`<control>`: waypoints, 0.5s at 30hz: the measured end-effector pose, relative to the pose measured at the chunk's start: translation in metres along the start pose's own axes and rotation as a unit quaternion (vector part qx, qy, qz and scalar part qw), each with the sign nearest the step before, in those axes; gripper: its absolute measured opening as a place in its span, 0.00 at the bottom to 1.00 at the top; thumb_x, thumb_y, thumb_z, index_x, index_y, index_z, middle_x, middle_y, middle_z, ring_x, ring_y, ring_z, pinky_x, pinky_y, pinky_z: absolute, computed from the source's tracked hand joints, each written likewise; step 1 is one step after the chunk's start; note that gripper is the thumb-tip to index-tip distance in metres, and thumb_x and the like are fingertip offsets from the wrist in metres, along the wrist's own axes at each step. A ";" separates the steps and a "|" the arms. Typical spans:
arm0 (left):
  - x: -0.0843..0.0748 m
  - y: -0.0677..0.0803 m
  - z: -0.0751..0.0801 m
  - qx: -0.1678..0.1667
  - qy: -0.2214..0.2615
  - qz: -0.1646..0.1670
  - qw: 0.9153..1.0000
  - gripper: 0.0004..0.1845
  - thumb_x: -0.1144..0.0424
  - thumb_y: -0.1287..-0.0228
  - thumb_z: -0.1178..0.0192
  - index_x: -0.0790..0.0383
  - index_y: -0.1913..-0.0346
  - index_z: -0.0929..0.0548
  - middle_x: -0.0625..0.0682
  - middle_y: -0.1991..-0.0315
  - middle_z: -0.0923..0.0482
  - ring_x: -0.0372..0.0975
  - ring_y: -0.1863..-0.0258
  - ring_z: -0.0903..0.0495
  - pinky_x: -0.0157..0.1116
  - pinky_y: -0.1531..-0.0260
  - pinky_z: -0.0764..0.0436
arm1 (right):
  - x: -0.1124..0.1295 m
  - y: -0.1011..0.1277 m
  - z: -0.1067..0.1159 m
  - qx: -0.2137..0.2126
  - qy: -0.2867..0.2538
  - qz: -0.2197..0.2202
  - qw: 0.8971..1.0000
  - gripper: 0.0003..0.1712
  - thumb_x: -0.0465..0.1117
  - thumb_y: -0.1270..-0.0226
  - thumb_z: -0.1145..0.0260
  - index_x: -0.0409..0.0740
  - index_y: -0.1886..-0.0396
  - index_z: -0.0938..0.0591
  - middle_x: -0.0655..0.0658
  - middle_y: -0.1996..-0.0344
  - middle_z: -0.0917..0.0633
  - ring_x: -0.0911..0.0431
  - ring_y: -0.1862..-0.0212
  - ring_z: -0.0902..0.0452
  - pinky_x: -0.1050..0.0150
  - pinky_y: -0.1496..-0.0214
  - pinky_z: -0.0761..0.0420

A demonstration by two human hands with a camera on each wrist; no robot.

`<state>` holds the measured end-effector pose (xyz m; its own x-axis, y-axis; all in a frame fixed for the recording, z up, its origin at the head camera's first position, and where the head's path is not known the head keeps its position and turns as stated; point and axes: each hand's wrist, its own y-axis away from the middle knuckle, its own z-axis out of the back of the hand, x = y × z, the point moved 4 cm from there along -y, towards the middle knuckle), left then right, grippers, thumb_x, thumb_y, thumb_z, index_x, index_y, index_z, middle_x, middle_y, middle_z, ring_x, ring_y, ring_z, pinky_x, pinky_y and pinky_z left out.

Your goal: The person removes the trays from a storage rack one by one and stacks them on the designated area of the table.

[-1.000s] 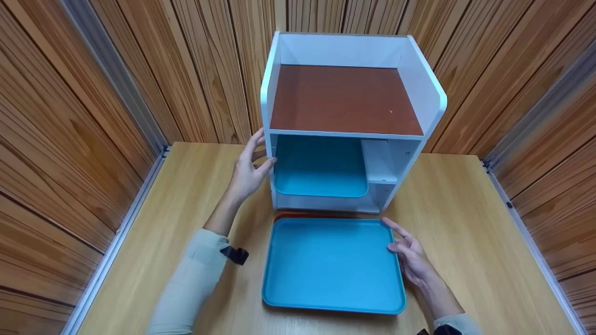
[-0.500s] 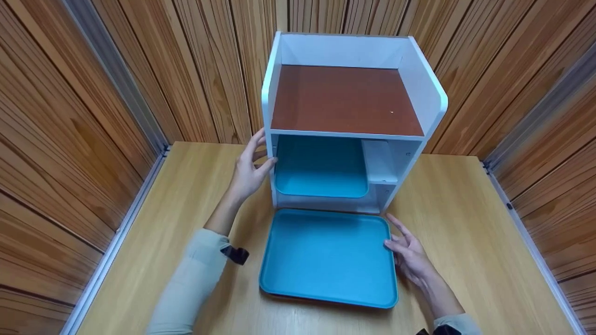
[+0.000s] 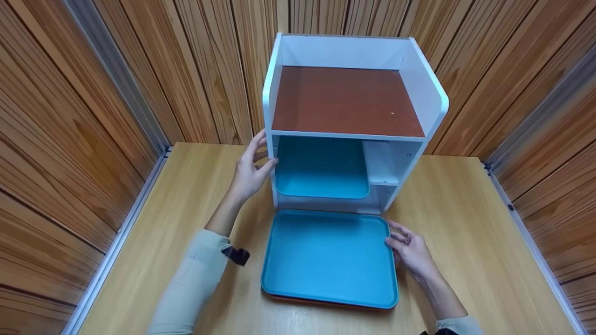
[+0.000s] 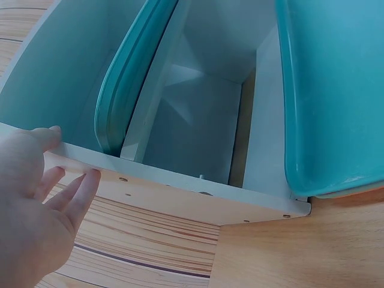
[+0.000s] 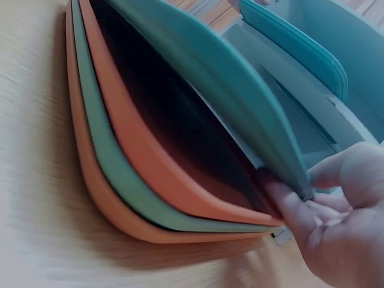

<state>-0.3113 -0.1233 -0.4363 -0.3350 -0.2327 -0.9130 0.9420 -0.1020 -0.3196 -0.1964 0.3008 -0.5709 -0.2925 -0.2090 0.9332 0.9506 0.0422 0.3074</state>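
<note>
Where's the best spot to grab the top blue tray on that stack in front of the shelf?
Take the top blue plastic tray by its right rim, coming from the right. The right hand already has fingertips under that edge, lifting it off the orange tray below, so the gap probably suits a thumb-over grip.

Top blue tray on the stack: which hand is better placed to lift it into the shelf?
Right. The right hand already has fingers under the top blue tray, raising its edge off the orange tray below. The left hand rests on the white shelf unit.
</note>
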 end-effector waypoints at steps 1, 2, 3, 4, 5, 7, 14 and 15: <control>0.000 0.000 0.000 0.000 -0.001 0.000 1.000 0.41 0.65 0.17 0.35 0.48 0.09 0.39 0.58 0.17 0.27 0.58 0.22 0.18 0.60 0.28 0.12 | 0.001 0.000 0.001 -0.009 0.015 0.000 1.000 0.36 0.37 0.10 0.39 0.39 0.10 0.36 0.30 0.24 0.17 0.61 0.47 0.08 0.65 0.46 0.05; 0.000 0.000 0.000 0.000 -0.001 -0.001 1.000 0.41 0.66 0.17 0.35 0.48 0.09 0.39 0.58 0.17 0.27 0.58 0.22 0.18 0.60 0.28 0.12 | 0.002 0.000 0.002 -0.018 0.029 0.003 0.999 0.36 0.37 0.11 0.38 0.37 0.11 0.35 0.31 0.26 0.16 0.61 0.49 0.09 0.66 0.50 0.06; 0.000 0.000 0.000 0.000 -0.001 -0.002 1.000 0.41 0.66 0.16 0.35 0.49 0.09 0.39 0.59 0.17 0.26 0.58 0.22 0.18 0.59 0.28 0.13 | 0.003 0.001 0.002 -0.027 0.044 0.004 0.999 0.35 0.37 0.12 0.38 0.37 0.12 0.33 0.31 0.29 0.15 0.60 0.53 0.10 0.67 0.54 0.07; 0.000 0.000 0.000 0.000 -0.002 -0.003 1.000 0.41 0.66 0.17 0.35 0.49 0.09 0.39 0.59 0.18 0.26 0.58 0.22 0.18 0.59 0.28 0.12 | 0.005 0.001 0.003 -0.037 0.056 0.007 0.998 0.34 0.36 0.13 0.37 0.36 0.13 0.31 0.31 0.31 0.15 0.60 0.58 0.12 0.67 0.58 0.09; -0.001 0.000 0.000 0.000 -0.002 -0.004 1.000 0.41 0.66 0.17 0.35 0.50 0.09 0.39 0.59 0.18 0.26 0.58 0.22 0.18 0.59 0.28 0.12 | 0.006 0.001 0.004 -0.047 0.067 0.009 0.997 0.33 0.36 0.13 0.37 0.36 0.14 0.29 0.32 0.33 0.15 0.59 0.62 0.14 0.67 0.63 0.11; -0.001 0.000 0.000 0.001 -0.002 -0.003 1.000 0.41 0.65 0.17 0.35 0.49 0.09 0.39 0.59 0.18 0.26 0.58 0.22 0.18 0.59 0.28 0.12 | 0.008 0.002 0.005 -0.061 0.090 0.015 0.994 0.31 0.36 0.14 0.37 0.34 0.17 0.26 0.31 0.36 0.18 0.58 0.65 0.17 0.67 0.67 0.12; 0.000 0.000 -0.001 0.001 -0.005 -0.002 1.000 0.41 0.66 0.17 0.34 0.49 0.09 0.39 0.58 0.17 0.27 0.58 0.23 0.17 0.59 0.29 0.12 | 0.006 0.001 0.007 -0.071 0.105 0.035 0.991 0.23 0.30 0.16 0.37 0.31 0.26 0.18 0.34 0.45 0.17 0.57 0.64 0.12 0.65 0.62 0.06; 0.000 0.000 -0.001 0.001 -0.005 -0.002 1.000 0.41 0.66 0.17 0.34 0.49 0.09 0.39 0.58 0.17 0.27 0.58 0.23 0.17 0.59 0.29 0.12 | 0.005 0.001 0.007 -0.068 0.104 0.036 0.992 0.24 0.30 0.16 0.37 0.31 0.25 0.18 0.34 0.45 0.16 0.57 0.63 0.12 0.65 0.61 0.06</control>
<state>-0.3115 -0.1227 -0.4361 -0.3390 -0.2418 -0.9092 0.9406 -0.1047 -0.3229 -0.1981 0.3068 -0.5648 -0.2096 -0.4076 0.8888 0.9775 -0.0649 0.2007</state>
